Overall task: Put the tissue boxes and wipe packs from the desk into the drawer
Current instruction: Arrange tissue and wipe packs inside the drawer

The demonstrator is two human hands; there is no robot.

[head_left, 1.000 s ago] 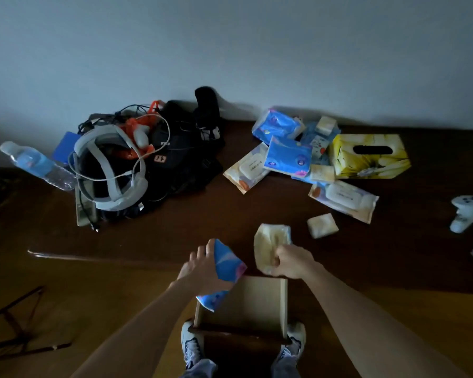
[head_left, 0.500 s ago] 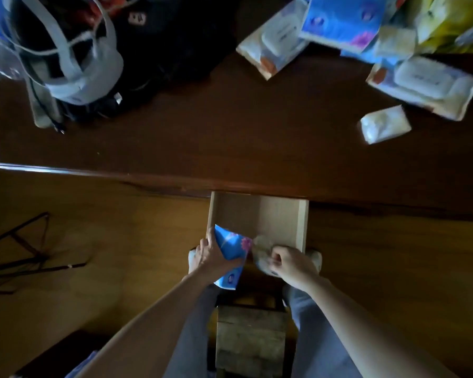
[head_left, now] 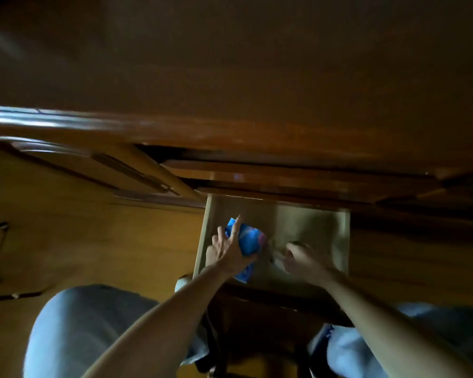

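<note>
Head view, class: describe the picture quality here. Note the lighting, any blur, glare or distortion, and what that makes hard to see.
Head view: dim and warm-toned; motion blur smears the desk edge, which carries a pale glare streak at left; wide-angle bending curves that edge. The blue pack in the left hand stands out in the drawer; whatever the right hand holds is too blurred and dark to make out.

ok so from my feed I count one open drawer (head_left: pixel 311 225), one blue pack (head_left: pixel 247 241), one pale pack (head_left: pixel 277 259) (blurry), two hands, left (head_left: pixel 225 251) and right (head_left: pixel 302 259), one counter (head_left: pixel 230 64), and two knees in grey
</note>
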